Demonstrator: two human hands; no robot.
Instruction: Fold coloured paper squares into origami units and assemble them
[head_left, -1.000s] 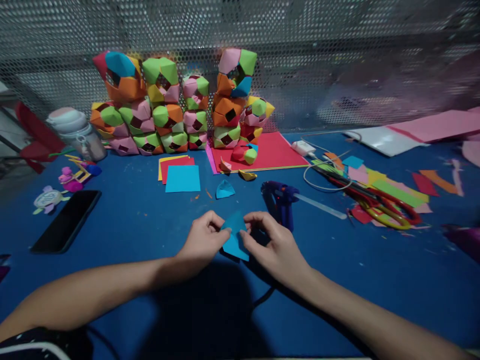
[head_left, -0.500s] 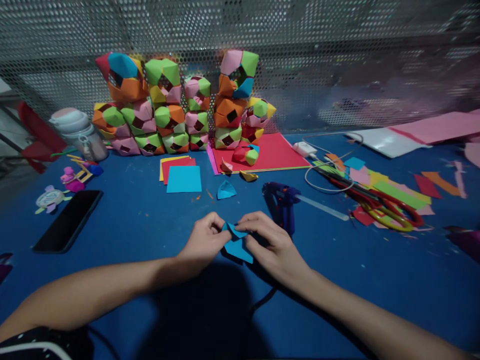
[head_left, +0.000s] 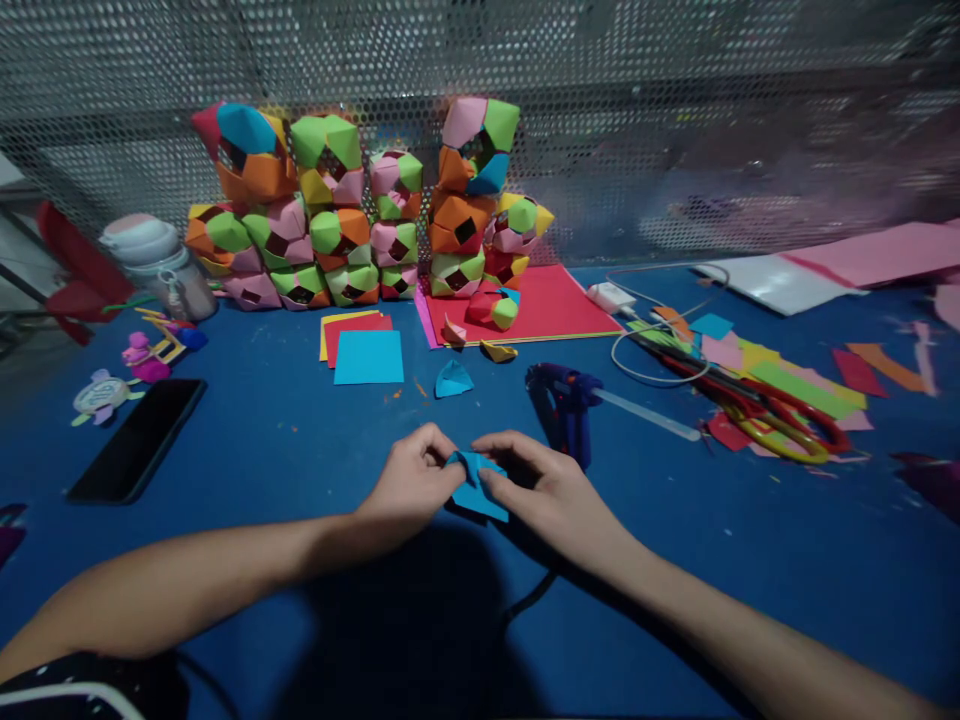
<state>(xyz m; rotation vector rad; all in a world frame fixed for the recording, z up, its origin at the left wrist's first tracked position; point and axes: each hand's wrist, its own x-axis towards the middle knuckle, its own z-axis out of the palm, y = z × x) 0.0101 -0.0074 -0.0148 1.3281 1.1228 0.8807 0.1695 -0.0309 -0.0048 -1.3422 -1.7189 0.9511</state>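
Between my hands is a partly folded sheet of blue paper (head_left: 480,498), held just above the blue table. My left hand (head_left: 412,480) pinches its left edge between thumb and fingers. On the other side, my right hand (head_left: 547,490) grips the paper's upper right part, its thumb pressing on the front face. Fingertips cover some of the folds. Beyond my hands lies a small folded blue paper piece (head_left: 454,379). A blue glue gun (head_left: 570,405) with a clear stick in it rests just past my right hand.
Stacked colourful paper balls (head_left: 337,240) stand along the perforated metal wall. Square paper sheets (head_left: 367,357) lie in front of them. A phone (head_left: 139,440) and a bottle (head_left: 161,265) are on the left. To the right are scissors (head_left: 787,425), paper scraps (head_left: 810,385) and a white charger (head_left: 611,297).
My right thumb has moved up and left over the blue paper, and its upper flap is now pressed differently. My left hand keeps its pinch with little movement.
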